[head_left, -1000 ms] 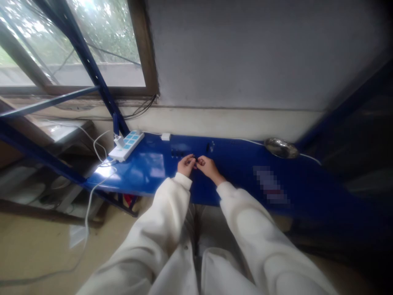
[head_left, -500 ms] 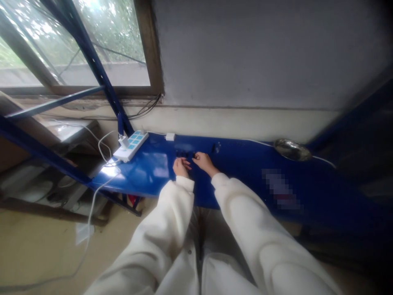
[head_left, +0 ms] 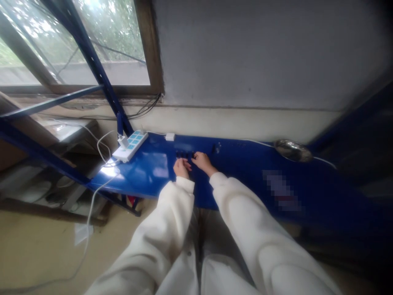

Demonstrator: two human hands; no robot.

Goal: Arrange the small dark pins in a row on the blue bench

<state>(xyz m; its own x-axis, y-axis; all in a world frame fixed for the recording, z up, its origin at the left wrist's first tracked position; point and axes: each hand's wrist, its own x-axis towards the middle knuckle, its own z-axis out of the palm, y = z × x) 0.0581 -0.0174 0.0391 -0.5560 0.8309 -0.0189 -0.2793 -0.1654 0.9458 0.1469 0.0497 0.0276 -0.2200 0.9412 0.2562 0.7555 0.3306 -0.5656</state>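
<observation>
Several small dark pieces (head_left: 183, 154) stand in a short row on the blue table (head_left: 147, 176); their kind is too small to make out. Just in front of that row, my left hand (head_left: 181, 167) has its fingers loosely apart, and nothing shows in them. At the row's right end, my right hand (head_left: 202, 161) pinches a small dark piece (head_left: 193, 155) between thumb and fingertips. Farther right lie another dark piece (head_left: 213, 148) and a few small clear bits (head_left: 217, 146).
A white power strip (head_left: 131, 146) with a plug and cables lies at the table's left end. Near the wall sits a white adapter (head_left: 170, 137). A shiny metal lamp-like object (head_left: 292, 150) with a white cord is at back right. A blue frame post (head_left: 95, 65) rises at left.
Both hands stay almost where they were. My left hand has shifted slightly down, showing more of the dark row; my right wrist has moved slightly left.
</observation>
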